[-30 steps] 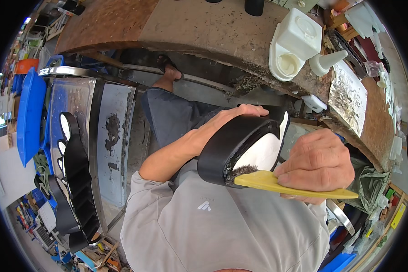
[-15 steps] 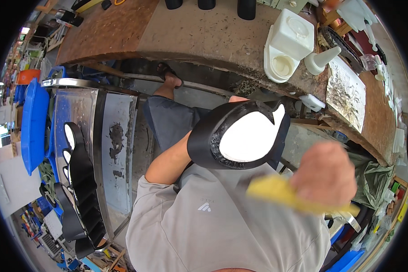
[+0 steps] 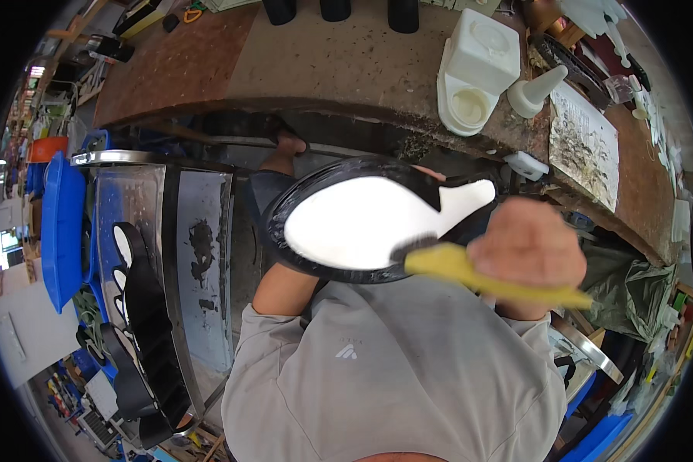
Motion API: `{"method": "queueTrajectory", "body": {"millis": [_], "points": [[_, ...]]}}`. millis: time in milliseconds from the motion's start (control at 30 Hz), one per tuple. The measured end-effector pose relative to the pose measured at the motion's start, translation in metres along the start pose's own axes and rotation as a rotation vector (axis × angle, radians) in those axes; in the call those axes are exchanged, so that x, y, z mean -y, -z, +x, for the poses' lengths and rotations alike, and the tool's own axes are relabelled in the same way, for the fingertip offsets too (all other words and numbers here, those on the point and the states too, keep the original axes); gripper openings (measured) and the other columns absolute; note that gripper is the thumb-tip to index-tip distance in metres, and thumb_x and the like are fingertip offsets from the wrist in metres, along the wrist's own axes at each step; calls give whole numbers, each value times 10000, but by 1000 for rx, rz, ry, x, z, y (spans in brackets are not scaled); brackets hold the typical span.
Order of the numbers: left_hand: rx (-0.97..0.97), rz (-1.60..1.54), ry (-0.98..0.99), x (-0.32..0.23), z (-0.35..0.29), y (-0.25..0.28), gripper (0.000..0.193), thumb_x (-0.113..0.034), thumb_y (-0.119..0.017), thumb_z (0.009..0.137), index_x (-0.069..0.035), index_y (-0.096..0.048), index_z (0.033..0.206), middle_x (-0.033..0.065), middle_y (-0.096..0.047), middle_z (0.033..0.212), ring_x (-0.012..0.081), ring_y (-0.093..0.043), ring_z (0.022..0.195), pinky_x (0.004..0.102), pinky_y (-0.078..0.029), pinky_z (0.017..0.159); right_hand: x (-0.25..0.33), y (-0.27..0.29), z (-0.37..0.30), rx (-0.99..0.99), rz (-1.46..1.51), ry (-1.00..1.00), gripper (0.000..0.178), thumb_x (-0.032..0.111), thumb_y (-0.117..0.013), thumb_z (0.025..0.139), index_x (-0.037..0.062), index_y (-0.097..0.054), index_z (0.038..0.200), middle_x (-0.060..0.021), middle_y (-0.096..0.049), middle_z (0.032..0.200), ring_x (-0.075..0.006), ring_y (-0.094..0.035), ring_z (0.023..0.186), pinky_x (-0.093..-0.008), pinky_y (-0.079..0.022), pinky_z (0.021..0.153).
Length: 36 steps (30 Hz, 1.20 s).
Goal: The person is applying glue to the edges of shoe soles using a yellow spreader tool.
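A black shoe upper with a white sole-shaped underside is held bottom up in front of my chest. My left hand supports it from behind; only a bit of finger shows past its far edge, the rest hidden by the shoe. My right hand, slightly blurred, is closed round a yellow-handled brush. Dark bristles at the brush's left end meet the near rim of the white underside. Around this rim the black material looks whitish and scuffed.
On the bench stand a white plastic container with a round cup, a white nozzle-topped bottle and a stained paper sheet. Several black shoe parts sit on a metal rack at left. A blue tray stands beyond.
The shoe upper has swung left and turned, showing more of its white underside. My right hand has brought the brush up from below right to the shoe's near rim.
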<state>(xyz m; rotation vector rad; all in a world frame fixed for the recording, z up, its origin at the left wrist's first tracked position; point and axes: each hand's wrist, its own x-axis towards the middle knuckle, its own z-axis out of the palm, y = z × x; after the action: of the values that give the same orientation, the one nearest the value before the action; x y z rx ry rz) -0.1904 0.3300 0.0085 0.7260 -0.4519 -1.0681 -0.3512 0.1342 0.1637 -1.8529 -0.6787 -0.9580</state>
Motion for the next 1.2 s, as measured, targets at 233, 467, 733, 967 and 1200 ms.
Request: {"method": "queueTrajectory", "body": {"millis": [233, 467, 733, 967, 1200], "points": [[-74, -137, 25, 4, -7, 29, 588, -362, -533, 886, 9, -429, 1329, 141, -539, 1277, 209, -546, 1127, 312, -416, 990, 3, -2, 5, -142, -94, -278, 141, 153, -726, 781, 20, -679, 771, -127, -647, 655, -219, -597, 569, -315, -447, 499], [97, 697, -244, -21, -2, 9, 749, -403, -602, 816, 28, -349, 1375, 193, -445, 1355, 290, -493, 1194, 391, -400, 1021, -4, 3, -25, -222, 153, -299, 184, 129, -717, 744, -40, -660, 698, -123, -608, 575, -226, -539, 471, -322, -428, 443], [-177, 87, -278, -61, 33, -7, 807, -545, -418, 908, 54, -266, 1427, 252, -428, 1377, 315, -558, 1112, 410, -484, 903, -86, 36, -65, -604, -249, -919, 130, 100, -664, 882, -7, -682, 954, -12, -652, 815, -56, -553, 670, -203, -416, 584], [-180, 10, -110, -15, 42, 5, 798, -595, -367, 927, 7, -269, 1440, 247, -432, 1367, 318, -594, 1004, 409, -510, 815, -116, 29, -95, -392, -525, -938, 122, 83, -659, 875, -18, -681, 939, -65, -651, 790, -100, -588, 664, -240, -456, 589], [-218, 235, -84, 9, 50, 28, 803, -592, -432, 909, 39, -327, 1394, 246, -486, 1312, 272, -624, 922, 359, -535, 749, -125, 31, -96, -430, -381, -1039, 149, 124, -663, 880, -18, -683, 922, -39, -654, 745, -82, -576, 640, -244, -448, 557]]}}
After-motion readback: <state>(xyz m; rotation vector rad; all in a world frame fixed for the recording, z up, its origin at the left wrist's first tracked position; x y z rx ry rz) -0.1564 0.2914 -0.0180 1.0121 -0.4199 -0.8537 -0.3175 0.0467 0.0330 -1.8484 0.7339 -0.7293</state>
